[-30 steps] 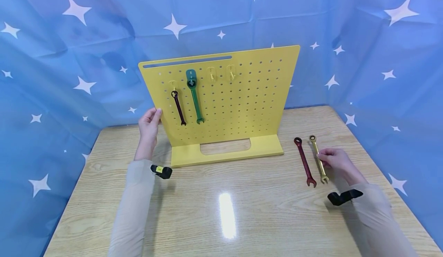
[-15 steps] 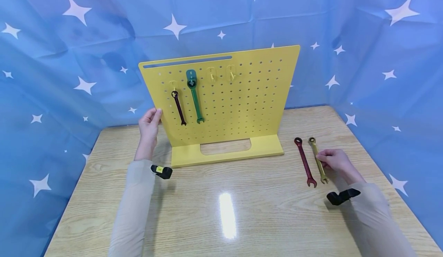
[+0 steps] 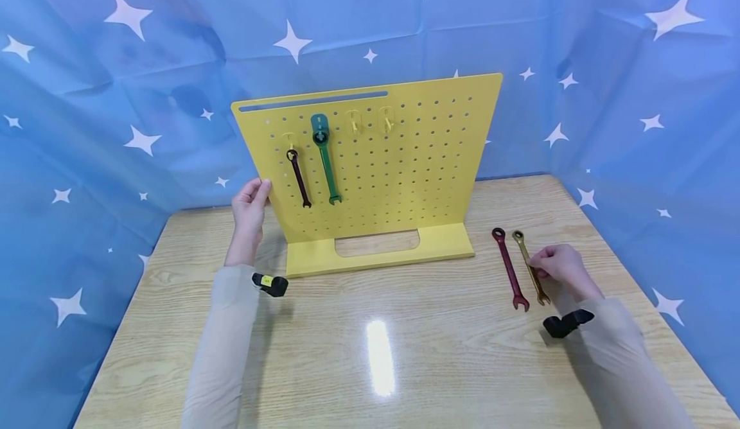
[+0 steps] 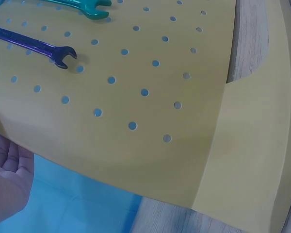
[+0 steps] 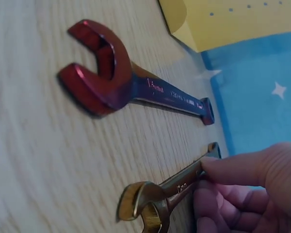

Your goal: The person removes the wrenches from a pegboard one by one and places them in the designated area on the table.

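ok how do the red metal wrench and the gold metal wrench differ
The red metal wrench lies untouched on the wood-grain table, while the gold metal wrench is pinched in the right hand. The red wrench looks slightly longer than the gold one. Both have a ring end and an open end.

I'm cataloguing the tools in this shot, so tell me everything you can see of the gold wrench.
The gold wrench is slim, shiny and metallic-looking, with a closed ring at its far end, an open forked end nearer the person, and a straight shank bearing small, blurred markings. The right hand pinches the shank near its middle. It points away from the person, just right of the red wrench and apart from it, at the table's right side. Whether it touches the tabletop is unclear.
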`<state>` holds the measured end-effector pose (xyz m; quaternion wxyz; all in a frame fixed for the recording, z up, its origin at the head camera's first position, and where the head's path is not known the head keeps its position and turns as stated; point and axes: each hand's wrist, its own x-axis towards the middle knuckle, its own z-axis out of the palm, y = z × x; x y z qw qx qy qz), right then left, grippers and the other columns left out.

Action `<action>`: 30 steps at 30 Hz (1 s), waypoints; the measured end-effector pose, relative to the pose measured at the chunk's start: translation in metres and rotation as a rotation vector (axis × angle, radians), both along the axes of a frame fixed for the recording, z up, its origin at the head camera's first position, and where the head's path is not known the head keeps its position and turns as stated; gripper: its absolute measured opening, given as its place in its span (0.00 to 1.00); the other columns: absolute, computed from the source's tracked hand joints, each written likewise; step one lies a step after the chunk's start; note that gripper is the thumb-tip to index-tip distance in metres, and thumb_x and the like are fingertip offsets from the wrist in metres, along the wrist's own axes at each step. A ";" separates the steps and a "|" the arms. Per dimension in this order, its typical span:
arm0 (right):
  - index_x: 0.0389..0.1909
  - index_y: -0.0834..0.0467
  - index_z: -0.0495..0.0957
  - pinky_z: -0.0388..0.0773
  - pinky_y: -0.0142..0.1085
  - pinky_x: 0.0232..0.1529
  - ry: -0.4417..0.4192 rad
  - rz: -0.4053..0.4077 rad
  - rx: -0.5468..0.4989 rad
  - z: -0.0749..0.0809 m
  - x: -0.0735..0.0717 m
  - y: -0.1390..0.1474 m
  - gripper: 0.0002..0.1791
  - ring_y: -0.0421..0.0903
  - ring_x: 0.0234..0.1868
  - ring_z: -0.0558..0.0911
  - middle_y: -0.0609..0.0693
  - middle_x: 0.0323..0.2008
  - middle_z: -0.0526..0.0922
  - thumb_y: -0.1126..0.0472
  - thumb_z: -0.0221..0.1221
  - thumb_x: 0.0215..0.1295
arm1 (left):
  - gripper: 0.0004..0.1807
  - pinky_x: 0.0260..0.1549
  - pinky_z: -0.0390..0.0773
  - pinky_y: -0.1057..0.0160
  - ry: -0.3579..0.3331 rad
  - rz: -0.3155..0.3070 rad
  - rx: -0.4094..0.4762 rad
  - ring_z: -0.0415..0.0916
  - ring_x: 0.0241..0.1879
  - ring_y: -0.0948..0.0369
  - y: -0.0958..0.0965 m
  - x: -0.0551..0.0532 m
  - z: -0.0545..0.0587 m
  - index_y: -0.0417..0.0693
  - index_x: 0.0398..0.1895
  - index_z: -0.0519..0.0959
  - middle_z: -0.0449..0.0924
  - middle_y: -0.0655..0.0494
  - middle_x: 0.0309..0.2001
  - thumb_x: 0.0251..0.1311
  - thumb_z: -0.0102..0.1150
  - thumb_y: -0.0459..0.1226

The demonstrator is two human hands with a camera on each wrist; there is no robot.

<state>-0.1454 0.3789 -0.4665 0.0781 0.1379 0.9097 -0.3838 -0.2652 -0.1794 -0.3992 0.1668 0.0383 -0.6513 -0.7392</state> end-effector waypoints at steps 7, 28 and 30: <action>0.41 0.68 0.75 0.73 0.30 0.27 0.090 -0.022 0.023 0.008 0.001 -0.007 0.22 0.41 0.28 0.76 0.53 0.28 0.81 0.50 0.54 0.66 | 0.08 0.34 0.72 0.68 -0.017 -0.003 -0.004 0.70 0.28 0.66 0.000 -0.001 0.000 0.57 0.26 0.79 0.77 0.65 0.24 0.62 0.58 0.36; 0.48 0.73 0.72 0.75 0.26 0.28 0.273 0.009 -0.223 0.049 -0.016 -0.051 0.20 0.32 0.24 0.76 0.37 0.23 0.77 0.58 0.54 0.68 | 0.09 0.30 0.72 0.71 -0.006 0.015 0.017 0.70 0.26 0.66 0.001 -0.003 0.000 0.58 0.25 0.79 0.77 0.64 0.22 0.62 0.58 0.34; 0.49 0.73 0.71 0.75 0.25 0.28 0.277 0.016 -0.238 0.053 -0.018 -0.057 0.21 0.31 0.25 0.76 0.35 0.23 0.77 0.58 0.55 0.68 | 0.09 0.29 0.71 0.72 -0.004 0.019 0.020 0.70 0.26 0.67 0.001 -0.003 0.000 0.57 0.25 0.79 0.77 0.64 0.22 0.62 0.58 0.34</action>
